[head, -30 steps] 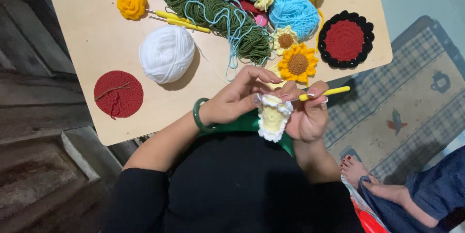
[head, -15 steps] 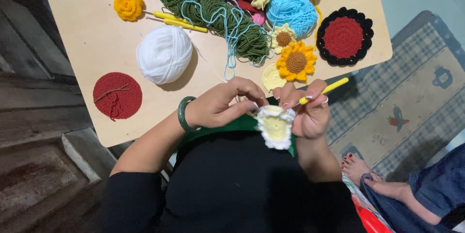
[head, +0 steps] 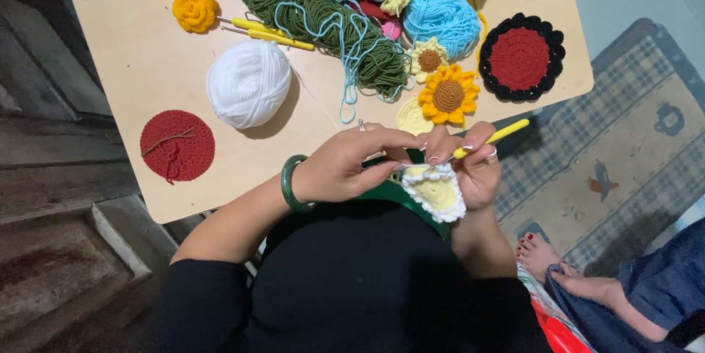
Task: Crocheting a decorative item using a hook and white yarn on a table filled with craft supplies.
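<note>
My left hand (head: 352, 164), with a green bangle on its wrist, pinches the upper edge of a small crocheted piece (head: 438, 191), pale yellow with a white frilled border. My right hand (head: 474, 166) grips a yellow-handled crochet hook (head: 490, 138) whose tip meets that same edge, with white yarn running to it. Both hands work close together just off the near edge of the light wooden table (head: 110, 67), above my lap.
On the table lie a white yarn ball (head: 248, 83), a red crocheted round (head: 177, 145), green yarn (head: 308, 15), blue yarn (head: 440, 15), a sunflower piece (head: 448, 95), a red-and-black coaster (head: 521, 57) and spare yellow hooks (head: 272, 34). Another person's bare foot (head: 540, 254) rests on the rug at right.
My left hand has shifted right and closed onto the crocheted piece's top edge. The piece has tilted a little while the hook stays at its border.
</note>
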